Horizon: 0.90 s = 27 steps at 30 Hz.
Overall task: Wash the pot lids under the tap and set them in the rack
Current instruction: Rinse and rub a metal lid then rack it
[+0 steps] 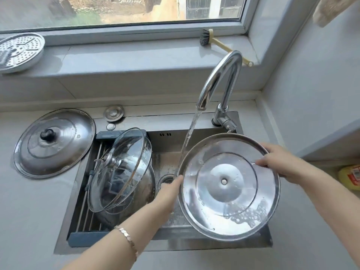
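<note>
A large steel pot lid [229, 203] is tilted over the sink, its wet, soapy underside facing me. My left hand [168, 193] grips its left rim, with the fingers hidden behind it. My right hand [280, 162] holds the upper right rim, fingertips resting on the inner face. Water runs from the tap [220, 78] past the lid's upper left edge. A glass lid [116, 168] leans on a steel lid [144, 190] in the rack [88, 215] on the sink's left side. Another steel lid [53, 142] with a black knob lies on the counter at left.
A perforated steamer plate [18, 51] and a dish brush [216, 42] lie on the window sill. The sink drain [166, 180] shows between rack and held lid. A yellow bottle [349, 176] stands at the right edge. Grey counter [29, 221] surrounds the sink.
</note>
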{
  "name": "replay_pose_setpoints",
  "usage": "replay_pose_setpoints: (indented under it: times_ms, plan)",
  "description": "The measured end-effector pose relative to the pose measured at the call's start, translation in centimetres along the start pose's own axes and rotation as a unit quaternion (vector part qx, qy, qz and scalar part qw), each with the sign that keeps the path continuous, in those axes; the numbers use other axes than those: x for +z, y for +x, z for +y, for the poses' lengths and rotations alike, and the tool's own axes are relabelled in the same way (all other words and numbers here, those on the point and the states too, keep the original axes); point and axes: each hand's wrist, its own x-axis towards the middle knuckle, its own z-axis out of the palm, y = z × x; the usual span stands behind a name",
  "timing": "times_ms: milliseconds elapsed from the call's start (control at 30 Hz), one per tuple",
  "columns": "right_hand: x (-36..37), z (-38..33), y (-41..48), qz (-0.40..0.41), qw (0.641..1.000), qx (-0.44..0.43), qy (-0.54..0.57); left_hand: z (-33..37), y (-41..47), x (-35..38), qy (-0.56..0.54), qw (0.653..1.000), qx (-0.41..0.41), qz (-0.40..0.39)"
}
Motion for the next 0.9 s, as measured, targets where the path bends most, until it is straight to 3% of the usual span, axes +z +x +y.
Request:
replay_pose_setpoints:
  times_ms: [67,133,167,233,300,333,433,500,600,667,733,800,900]
  plan:
    - [0.1,1.3,0.4,-0.023,0.992,0.055,0.112,-0.3,-0.4,-0.5,-0.108,0.992,-0.001,-0.063]
    - [1.6,2.1,0.7,-0.017,0.989,0.061,0.13,-0.1,-0.5,-1.0,-0.183,0.983,0.012,-0.034]
    - [2.7,2.2,0.7,0.006,0.995,0.043,0.087,-0.1,-0.2,-1.3,-0.184,0.982,0.027,0.009]
    - [5.3,2.8,1.1,0.092,0.988,-0.026,-0.119,-0.1,0.3,-1.6,-0.135,0.983,0.076,0.099]
    - [8.0,3.1,1.2,0.178,0.925,-0.104,-0.32,0.0,0.0,-1.7,-0.118,0.971,0.135,0.156]
    - [9.1,2.9,1.4,0.19,0.9,-0.134,-0.368,0.1,-0.5,-1.7,-0.125,0.965,0.156,0.169]
    - [11.8,1.3,2.0,0.119,0.899,-0.172,-0.385,0.6,-1.2,-1.2,-0.122,0.954,0.202,0.183]
    - [13.3,0.2,1.6,0.034,0.89,-0.256,-0.376,1.3,-1.3,-1.1,-0.111,0.95,0.214,0.2]
    - [13.5,-0.1,0.5,-0.081,0.822,-0.385,-0.411,1.9,-1.2,-1.6,-0.116,0.948,0.213,0.206]
    - [12.1,0.1,1.2,-0.057,0.816,-0.386,-0.426,1.8,-1.4,-1.9,-0.114,0.948,0.217,0.204]
    - [10.6,-0.2,2.7,0.018,0.855,-0.309,-0.416,1.4,-1.5,-1.8,-0.107,0.947,0.223,0.203]
    - [10.4,-1.1,3.5,0.052,0.868,-0.268,-0.415,1.6,-2.1,-1.3,-0.117,0.945,0.224,0.206]
    - [12.7,-2.2,2.3,-0.014,0.829,-0.375,-0.416,2.5,-2.5,-0.9,-0.133,0.943,0.225,0.205]
